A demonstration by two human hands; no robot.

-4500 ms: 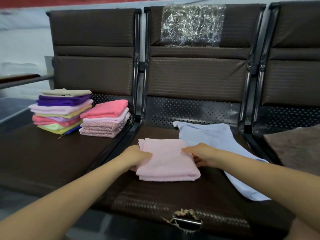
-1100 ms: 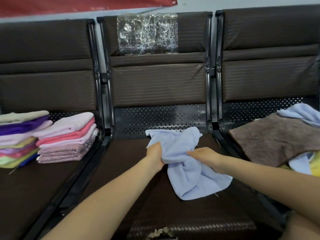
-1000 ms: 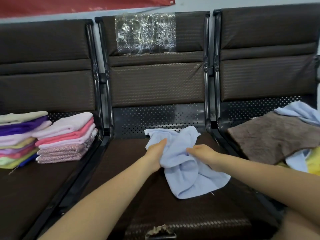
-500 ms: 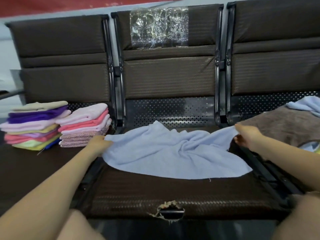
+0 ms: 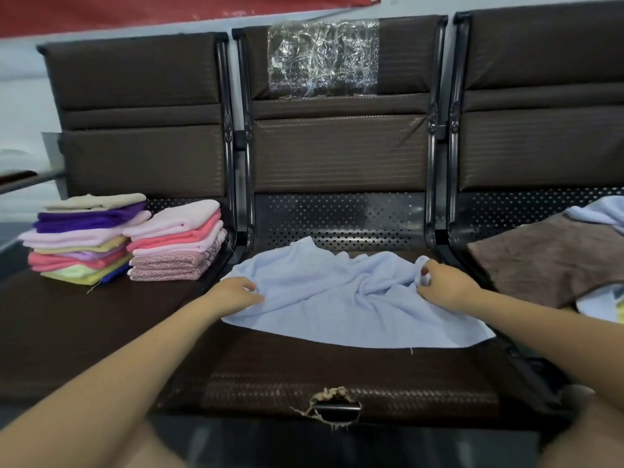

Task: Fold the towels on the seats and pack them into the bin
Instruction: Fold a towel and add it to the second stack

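Note:
A light blue towel (image 5: 341, 298) lies spread and wrinkled across the middle seat (image 5: 337, 376). My left hand (image 5: 233, 293) pinches its left edge with curled fingers. My right hand (image 5: 442, 287) grips its far right corner. Two stacks of folded towels sit on the left seat: a tall multicoloured stack (image 5: 79, 239) and a pink stack (image 5: 177, 244) beside it. On the right seat lies a heap of unfolded towels with a brown towel (image 5: 553, 261) on top. No bin is in view.
Black metal armrest frames (image 5: 435, 211) divide the three brown seats. The middle seat's front edge has a torn hole (image 5: 332, 405). Clear plastic (image 5: 322, 57) is taped on the middle backrest. Another pale blue towel (image 5: 601, 211) lies behind the brown one.
The folded pink towel went onto the left pink stack. I picked up the blue towel bunched, then spread it wide over the middle seat; my hands now hold it slightly closer in.

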